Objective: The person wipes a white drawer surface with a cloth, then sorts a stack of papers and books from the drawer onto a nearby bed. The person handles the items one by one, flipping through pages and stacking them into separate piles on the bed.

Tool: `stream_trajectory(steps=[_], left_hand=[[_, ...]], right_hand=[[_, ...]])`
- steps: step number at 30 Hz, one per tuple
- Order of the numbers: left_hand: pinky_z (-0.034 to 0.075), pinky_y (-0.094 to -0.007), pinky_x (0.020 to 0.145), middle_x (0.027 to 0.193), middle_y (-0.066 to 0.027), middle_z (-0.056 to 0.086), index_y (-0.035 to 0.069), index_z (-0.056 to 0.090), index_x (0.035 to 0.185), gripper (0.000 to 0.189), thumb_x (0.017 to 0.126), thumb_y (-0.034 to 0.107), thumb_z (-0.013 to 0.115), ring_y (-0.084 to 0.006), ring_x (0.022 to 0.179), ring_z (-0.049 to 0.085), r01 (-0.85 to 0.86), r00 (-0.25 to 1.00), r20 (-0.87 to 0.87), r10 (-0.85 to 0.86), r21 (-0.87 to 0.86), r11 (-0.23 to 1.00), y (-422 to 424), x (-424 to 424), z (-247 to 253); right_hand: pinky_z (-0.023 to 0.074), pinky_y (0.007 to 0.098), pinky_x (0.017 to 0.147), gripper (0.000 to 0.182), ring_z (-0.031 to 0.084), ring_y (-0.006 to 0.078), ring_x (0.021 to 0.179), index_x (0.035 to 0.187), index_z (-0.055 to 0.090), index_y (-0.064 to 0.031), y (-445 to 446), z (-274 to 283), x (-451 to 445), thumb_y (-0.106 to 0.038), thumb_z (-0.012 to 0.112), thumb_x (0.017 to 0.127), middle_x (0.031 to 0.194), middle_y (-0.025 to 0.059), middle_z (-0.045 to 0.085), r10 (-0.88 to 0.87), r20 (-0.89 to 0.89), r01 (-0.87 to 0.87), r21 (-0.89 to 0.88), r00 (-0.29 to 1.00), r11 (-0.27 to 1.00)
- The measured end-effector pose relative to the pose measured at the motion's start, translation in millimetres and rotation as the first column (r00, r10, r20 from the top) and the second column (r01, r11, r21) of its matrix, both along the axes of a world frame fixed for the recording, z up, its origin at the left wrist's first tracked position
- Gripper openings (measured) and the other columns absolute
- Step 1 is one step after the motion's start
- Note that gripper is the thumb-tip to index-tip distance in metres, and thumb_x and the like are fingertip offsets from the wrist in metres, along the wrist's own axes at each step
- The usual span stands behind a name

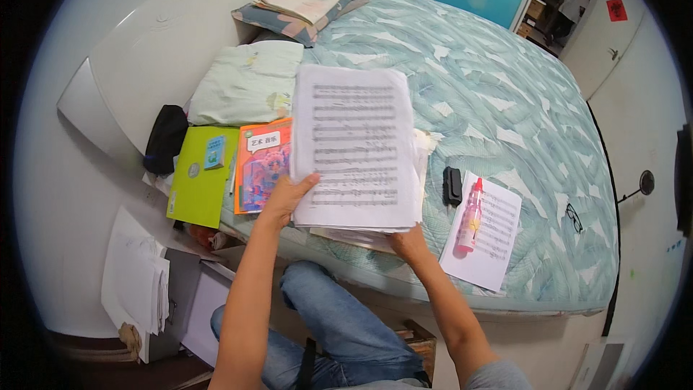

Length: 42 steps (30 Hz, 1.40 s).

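Observation:
Printed sheet music (pixel 354 146) in a thick stack of white paper is held up in front of me, over the bed's edge. My left hand (pixel 288 195) grips the stack's lower left side, thumb on the top sheet. At the lower right corner, my right hand (pixel 410 241) holds it from beneath, its fingers hidden by the paper. More papers (pixel 357 238) lie under the stack on the bed. Just left of it, partly covered, is an orange music textbook (pixel 263 168).
A lime-green folder (pixel 203 189) carries a small blue booklet (pixel 214 152). A black pouch (pixel 166 138) sits by the wall. Rightward on the quilted bedspread (pixel 487 86) lie a black case (pixel 452 186), a pink bottle (pixel 470 222) on sheet music (pixel 501 233), and eyeglasses (pixel 574 219). A person (pixel 573 8) stands beyond the doorway.

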<state>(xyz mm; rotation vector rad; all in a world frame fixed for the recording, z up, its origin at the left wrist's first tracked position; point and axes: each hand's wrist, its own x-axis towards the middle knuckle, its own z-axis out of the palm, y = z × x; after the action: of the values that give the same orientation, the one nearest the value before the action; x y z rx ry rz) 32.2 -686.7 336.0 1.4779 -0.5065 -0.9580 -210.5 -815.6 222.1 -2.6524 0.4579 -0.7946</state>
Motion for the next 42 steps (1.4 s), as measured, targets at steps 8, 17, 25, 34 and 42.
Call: stream_trajectory(steps=[8, 17, 25, 34, 42], left_hand=[[0.049, -0.0282, 0.074, 0.1, -0.0127, 0.064, -0.006, 0.058, 0.11, 0.042, 0.08, 0.021, 0.068, -0.0177, 0.083, 0.061, 0.261, 0.964, -0.005, -0.266, 0.203, 0.944, -44.4, -8.1, -88.8], [0.045, -0.0367, 0.085, 0.109, -0.0213, 0.058, -0.004, 0.039, 0.125, 0.068, 0.07, 0.019, 0.073, -0.0324, 0.101, 0.057, 0.032, 0.839, 0.521, -0.156, 0.239, 0.97, -55.0, -11.4, -124.4], [0.029, -0.0449, 0.102, 0.135, -0.0253, 0.033, 0.0, 0.037, 0.132, 0.067, 0.076, 0.022, 0.067, -0.0357, 0.123, 0.037, -0.12, 0.588, 0.805, -0.082, 0.187, 0.975, -36.9, -34.0, -128.8], [0.021, -0.0465, 0.107, 0.141, -0.0199, 0.029, -0.003, 0.039, 0.13, 0.055, 0.085, 0.024, 0.056, -0.0329, 0.13, 0.029, -0.007, 0.384, 0.858, -0.341, 0.372, 0.928, -26.7, -49.4, -142.5], [0.02, -0.0451, 0.108, 0.142, -0.0223, 0.026, -0.003, 0.036, 0.133, 0.057, 0.087, 0.026, 0.054, -0.0376, 0.132, 0.023, -0.075, 0.229, 0.917, -0.325, 0.35, 0.934, -24.6, -62.7, -118.8]], right_hand=[[0.0405, 0.045, 0.09, 0.042, 0.05, 0.0375, 0.106, 0.115, 0.055, -0.0041, 25.4, -18.7, -8.7, -0.009, 0.064, 0.074, 0.114, 0.0171, 0.055, -0.084, 0.025, 0.083, 0.047, 0.996, 0.995], [0.0442, 0.0431, 0.079, 0.03, 0.053, 0.0365, 0.094, 0.105, 0.056, -0.0032, 32.6, -2.9, -61.1, -0.01, 0.063, 0.077, 0.106, 0.0165, 0.056, -0.163, -0.138, 0.193, 0.239, 0.977, 0.952], [0.0302, 0.0415, 0.101, 0.044, 0.036, 0.0382, 0.122, 0.124, 0.045, 0.0014, -13.1, 11.4, -26.8, -0.022, 0.053, 0.088, 0.133, 0.026, 0.034, -0.458, -0.032, 0.43, 0.406, 0.888, 0.806], [0.0242, 0.0486, 0.105, 0.062, 0.023, 0.0512, 0.126, 0.131, 0.043, -0.002, -0.1, -27.4, 24.9, -0.034, 0.061, 0.081, 0.139, 0.0314, 0.026, -0.472, -0.156, 0.488, 0.093, 0.868, 0.868], [0.0244, 0.0499, 0.104, 0.062, 0.023, 0.0496, 0.127, 0.13, 0.042, -0.0022, -9.0, -17.8, 19.8, -0.034, 0.061, 0.081, 0.139, 0.0301, 0.026, -0.505, -0.173, 0.505, -0.048, 0.846, 0.862]])
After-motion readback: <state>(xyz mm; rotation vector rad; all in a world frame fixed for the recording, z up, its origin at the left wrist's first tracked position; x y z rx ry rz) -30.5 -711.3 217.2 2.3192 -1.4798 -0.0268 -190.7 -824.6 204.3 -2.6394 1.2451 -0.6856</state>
